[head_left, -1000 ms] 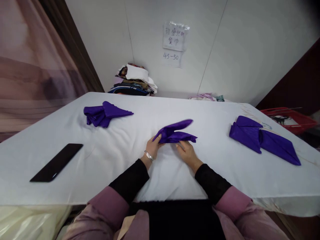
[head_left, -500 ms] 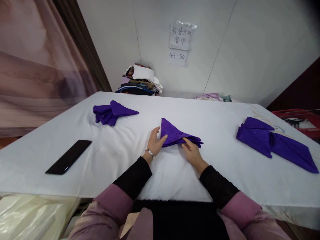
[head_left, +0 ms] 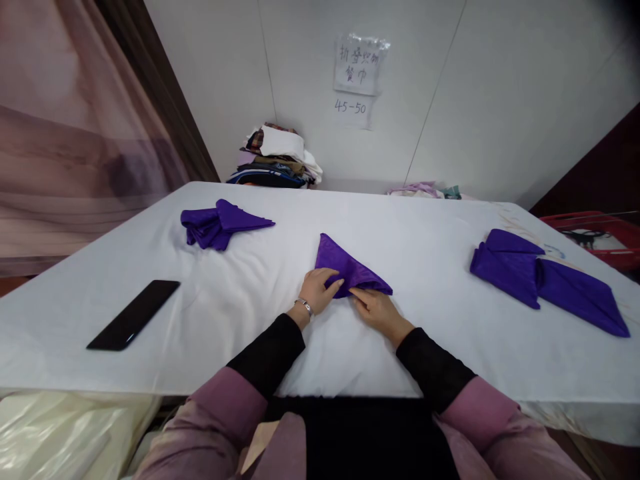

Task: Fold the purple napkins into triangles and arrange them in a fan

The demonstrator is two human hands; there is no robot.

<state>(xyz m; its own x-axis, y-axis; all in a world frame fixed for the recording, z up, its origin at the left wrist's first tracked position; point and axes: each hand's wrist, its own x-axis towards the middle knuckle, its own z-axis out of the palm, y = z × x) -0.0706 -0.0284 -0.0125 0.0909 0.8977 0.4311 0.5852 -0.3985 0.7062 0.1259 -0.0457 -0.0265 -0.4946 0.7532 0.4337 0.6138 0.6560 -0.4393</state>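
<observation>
A purple cloth napkin (head_left: 345, 262), folded into a triangle, lies on the white tablecloth (head_left: 430, 247) in front of me. My left hand (head_left: 318, 291) grips its near left part, fingers over the cloth and thumb pointing right. At the near edge, my right hand (head_left: 379, 309) holds a fold of the fabric, its fingertips partly hidden by it. The two thumbs are close together. Another purple napkin (head_left: 220, 225), gathered into pleats, rests at the far left. Over on the right sits a third purple napkin (head_left: 510, 267), knotted or wrapped in shape.
A black flat phone-like slab (head_left: 134, 315) lies on the left of the table. Behind the table are a pile of folded clothes (head_left: 277, 157) and a low heap of fabric (head_left: 417, 190). Paper signs (head_left: 357, 70) hang on the wall. A red basket (head_left: 600, 247) stands beyond the right edge.
My left hand has moved right, onto the napkin. My right hand has shifted left along its near edge. The splayed layers at the right end are now drawn in to a single point.
</observation>
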